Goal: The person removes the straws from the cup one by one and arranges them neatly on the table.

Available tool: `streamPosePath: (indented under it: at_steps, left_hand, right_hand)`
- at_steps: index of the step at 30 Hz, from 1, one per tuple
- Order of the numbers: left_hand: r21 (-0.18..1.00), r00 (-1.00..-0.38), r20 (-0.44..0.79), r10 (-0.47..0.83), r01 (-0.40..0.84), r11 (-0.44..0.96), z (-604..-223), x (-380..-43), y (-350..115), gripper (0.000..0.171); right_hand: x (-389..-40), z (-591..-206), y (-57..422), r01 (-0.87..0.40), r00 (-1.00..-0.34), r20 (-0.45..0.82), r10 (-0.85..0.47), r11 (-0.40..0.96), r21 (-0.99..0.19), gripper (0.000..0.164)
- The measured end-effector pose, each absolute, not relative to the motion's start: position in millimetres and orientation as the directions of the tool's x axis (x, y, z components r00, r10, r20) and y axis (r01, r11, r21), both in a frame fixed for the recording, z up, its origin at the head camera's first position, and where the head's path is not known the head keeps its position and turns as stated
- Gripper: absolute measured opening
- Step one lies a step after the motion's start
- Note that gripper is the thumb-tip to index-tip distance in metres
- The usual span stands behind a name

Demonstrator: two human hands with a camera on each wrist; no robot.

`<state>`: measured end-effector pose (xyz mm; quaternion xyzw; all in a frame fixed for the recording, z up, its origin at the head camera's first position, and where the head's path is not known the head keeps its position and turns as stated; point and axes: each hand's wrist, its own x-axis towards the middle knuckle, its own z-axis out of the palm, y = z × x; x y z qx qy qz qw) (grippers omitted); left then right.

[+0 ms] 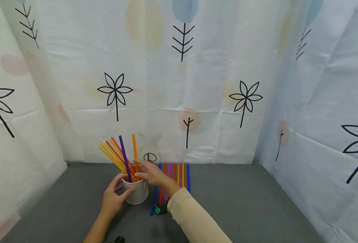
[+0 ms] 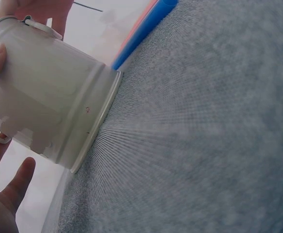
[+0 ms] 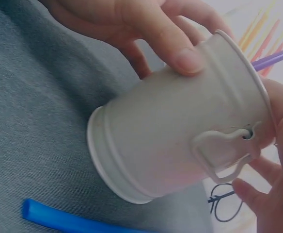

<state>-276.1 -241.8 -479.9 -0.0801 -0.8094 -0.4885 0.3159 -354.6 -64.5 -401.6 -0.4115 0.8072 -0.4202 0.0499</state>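
A small white metal bucket (image 1: 136, 194) with side handles stands upright on the grey table. Yellow, orange and red straws (image 1: 113, 153) lean left out of it, along with a purple straw (image 1: 124, 156). My left hand (image 1: 113, 198) grips the bucket's left side; in the right wrist view its thumb (image 3: 187, 60) presses the wall below the rim. Over the opening, my right hand (image 1: 151, 173) pinches an orange straw (image 1: 134, 146) that stands nearly upright, its lower end inside the bucket. The right palm hangs close to the rim by a handle (image 3: 224, 150).
Right of the bucket lies a row of straws in blue, red, pink and orange, including a blue straw (image 1: 188, 177). A dark object with a green patch (image 1: 157, 210) sits by the right sleeve. Patterned white curtains (image 1: 215, 135) enclose the table's back and sides.
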Motion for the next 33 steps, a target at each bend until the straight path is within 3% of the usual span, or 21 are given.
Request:
streamPosePath:
  at_steps: [4, 9, 17, 27, 33]
  left_hand:
    - [0.745, -0.791, 0.582, -0.186, 0.428, 0.511, -480.4, -274.1, -242.4, 0.055]
    - [0.751, -0.801, 0.569, -0.185, 0.414, 0.515, -481.1, -271.7, -242.2, 0.054]
    - [0.756, -0.805, 0.562, -0.188, 0.408, 0.512, -481.1, -271.9, -239.4, 0.053]
    - [0.755, -0.803, 0.564, -0.193, 0.407, 0.514, -480.4, -275.1, -241.2, 0.054]
    - [0.753, -0.796, 0.574, -0.194, 0.42, 0.507, -479.6, -274.0, -240.1, 0.054]
  right_hand:
    - [-354.6, -397.9, -66.6, -0.631, -0.656, 0.217, -0.723, 0.368, -0.683, 0.052]
    - [-351.7, -398.9, -68.1, -0.58, -0.719, 0.177, -0.672, 0.441, -0.684, 0.05]
    - [-343.9, -402.9, -62.8, -0.562, -0.775, 0.25, -0.58, 0.453, -0.692, 0.049]
    - [-337.5, -396.1, -52.7, -0.521, -0.807, 0.401, -0.434, 0.202, -0.829, 0.046]
    - [-339.9, -383.4, -46.4, -0.558, -0.791, 0.499, -0.354, 0.08, -0.826, 0.045]
